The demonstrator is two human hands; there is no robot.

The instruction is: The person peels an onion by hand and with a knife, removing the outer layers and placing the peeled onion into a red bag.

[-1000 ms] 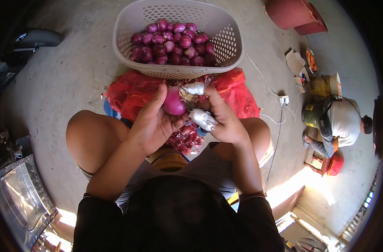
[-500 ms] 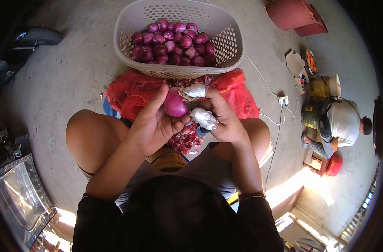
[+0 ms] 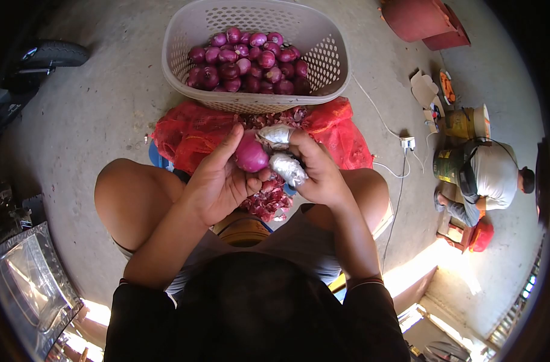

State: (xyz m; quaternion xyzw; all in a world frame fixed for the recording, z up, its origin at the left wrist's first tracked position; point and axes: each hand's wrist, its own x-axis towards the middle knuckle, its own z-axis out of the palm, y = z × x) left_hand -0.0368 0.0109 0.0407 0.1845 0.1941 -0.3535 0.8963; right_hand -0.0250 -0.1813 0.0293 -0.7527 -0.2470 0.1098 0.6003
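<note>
A purple-red onion [image 3: 251, 154] rests in my left hand [image 3: 210, 192], whose thumb and fingers curl round its left side and underside. My right hand [image 3: 321, 176] is closed in a pinch at the onion's right end, with its thumb and a finger against it. Silvery, foil-like wraps [image 3: 288, 170] cover the tips of those two digits. Loose onion skins [image 3: 266, 202] lie below my hands. Red mesh sacking [image 3: 184, 130] spreads behind them, with more skins on it. Just beyond stands a plastic basket [image 3: 257, 104] holding many purple onions [image 3: 245, 63].
A white cable runs along the floor to a socket block [image 3: 406, 143] at the right. Another person [image 3: 492, 172] sits bent over beside buckets [image 3: 465, 123]. A red container [image 3: 417, 21] is at the upper right, and a black tyre [image 3: 60, 53] at the left.
The right hand's wrapped fingertips have shifted slightly left and up against the onion's end. The onion has tilted a little in the left hand. The basket and the other person look unchanged.
</note>
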